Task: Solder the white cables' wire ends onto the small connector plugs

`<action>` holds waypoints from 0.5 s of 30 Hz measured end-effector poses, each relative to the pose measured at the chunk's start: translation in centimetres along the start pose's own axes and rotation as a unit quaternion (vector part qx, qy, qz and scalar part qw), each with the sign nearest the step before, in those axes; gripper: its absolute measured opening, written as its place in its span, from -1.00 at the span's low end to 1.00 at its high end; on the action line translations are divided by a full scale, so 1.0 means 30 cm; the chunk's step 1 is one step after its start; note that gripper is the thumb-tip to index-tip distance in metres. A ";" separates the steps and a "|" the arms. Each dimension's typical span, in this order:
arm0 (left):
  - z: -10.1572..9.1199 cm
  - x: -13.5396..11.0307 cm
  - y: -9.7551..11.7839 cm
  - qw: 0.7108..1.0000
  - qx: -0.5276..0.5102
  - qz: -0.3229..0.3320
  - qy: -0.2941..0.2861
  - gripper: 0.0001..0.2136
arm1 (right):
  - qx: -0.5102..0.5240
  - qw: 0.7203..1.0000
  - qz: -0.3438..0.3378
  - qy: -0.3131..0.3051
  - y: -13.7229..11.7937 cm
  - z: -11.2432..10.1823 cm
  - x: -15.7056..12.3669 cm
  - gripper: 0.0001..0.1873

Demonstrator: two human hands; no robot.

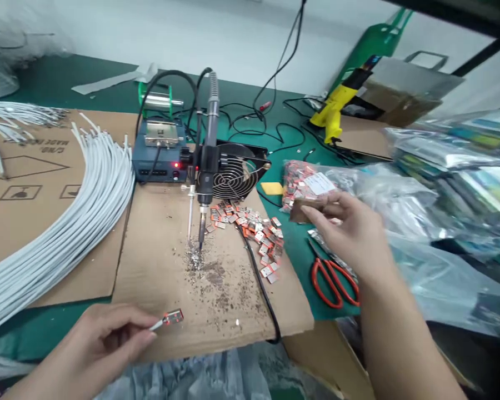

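Note:
My left hand (108, 344), at the lower left, pinches a white cable (156, 325) just behind a USB connector (174, 316). The small orange and metal connector points right, over the cardboard. My right hand (350, 228) is raised at the right with thumb and fingers closed on a flat brown piece (300, 211), whose kind I cannot make out. Between the hands a soldering iron (208, 161) stands clamped in a holder, its tip down over solder crumbs (195, 258). Several loose USB connectors (260, 236) lie in a heap right of the tip.
A thick bundle of white cables (104, 183) curves along the left. Behind the cardboard (150, 266) stand a blue soldering station (160, 161), a solder spool (158, 101) and a fan (237, 172). Red-handled scissors (329, 283), a bag of connectors (298, 180) and a yellow heat gun (337, 108) lie right.

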State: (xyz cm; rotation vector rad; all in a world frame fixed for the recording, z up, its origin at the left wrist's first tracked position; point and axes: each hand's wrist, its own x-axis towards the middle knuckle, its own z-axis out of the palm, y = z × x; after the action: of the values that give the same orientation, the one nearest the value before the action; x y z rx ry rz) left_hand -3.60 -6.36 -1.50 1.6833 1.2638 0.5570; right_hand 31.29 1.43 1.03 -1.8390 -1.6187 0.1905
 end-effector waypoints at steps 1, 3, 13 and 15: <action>0.000 -0.003 0.002 1.000 -0.016 -0.017 0.006 -0.86 | 0.043 0.999 -0.013 -0.021 -0.045 0.018 -0.018 -0.72; 0.004 -0.012 0.007 0.997 -0.047 -0.055 0.026 -0.86 | 0.099 0.989 -0.046 -0.097 -0.135 0.067 -0.052 -0.74; 0.002 -0.042 -0.034 0.986 -0.130 -0.087 0.053 -0.90 | 0.305 0.851 -0.002 -0.427 -0.260 0.222 -0.109 -0.73; -0.002 -0.042 -0.062 0.988 -0.139 -0.070 0.021 -0.89 | 0.273 0.875 -0.039 -0.398 -0.264 0.201 -0.128 -0.78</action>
State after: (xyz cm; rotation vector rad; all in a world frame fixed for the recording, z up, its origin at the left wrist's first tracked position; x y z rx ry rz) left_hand -5.02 -7.42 -2.88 1.3475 1.2607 0.6545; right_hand 20.78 0.23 -0.33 -1.2911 -1.8704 1.3696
